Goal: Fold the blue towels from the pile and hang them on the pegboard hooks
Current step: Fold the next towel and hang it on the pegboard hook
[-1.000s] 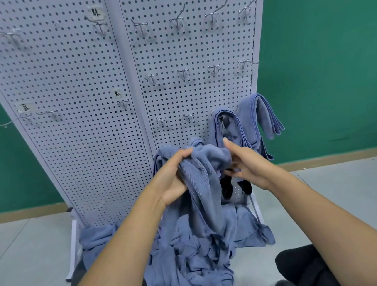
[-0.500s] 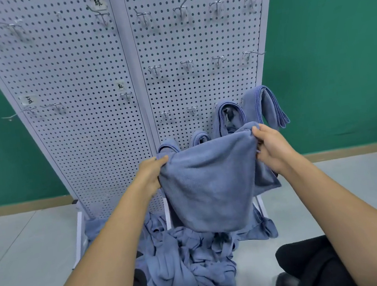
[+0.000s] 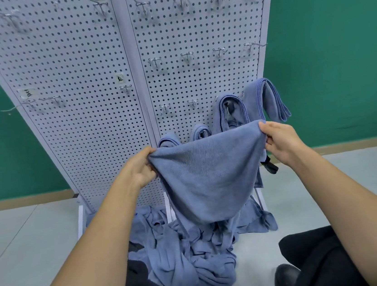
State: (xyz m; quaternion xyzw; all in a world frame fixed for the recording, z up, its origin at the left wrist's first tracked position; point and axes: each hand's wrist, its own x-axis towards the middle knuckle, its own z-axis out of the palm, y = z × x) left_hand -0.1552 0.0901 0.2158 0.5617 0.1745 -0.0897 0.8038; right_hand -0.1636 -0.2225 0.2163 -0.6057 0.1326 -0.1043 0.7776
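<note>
I hold a blue towel (image 3: pixel 208 176) stretched out in the air in front of the white pegboard (image 3: pixel 94 83). My left hand (image 3: pixel 138 168) pinches its upper left corner and my right hand (image 3: pixel 280 141) pinches its upper right corner. The cloth sags to a rounded point below. Under it, a crumpled pile of blue towels (image 3: pixel 192 256) lies on the floor at the board's foot. Several folded blue towels (image 3: pixel 263 100) hang on the lower right hooks, partly hidden behind the held towel.
Bare metal hooks (image 3: pixel 188 58) line the upper and middle rows of the pegboard. A green wall (image 3: pixel 336 41) stands behind, with grey floor (image 3: pixel 29 245) on both sides. My dark trouser knees (image 3: pixel 320 259) and a shoe sit at the bottom edge.
The bunched towel was lifted from the pile and spread out. My hands moved apart to its two upper corners, and the towel now hangs wider and flatter.
</note>
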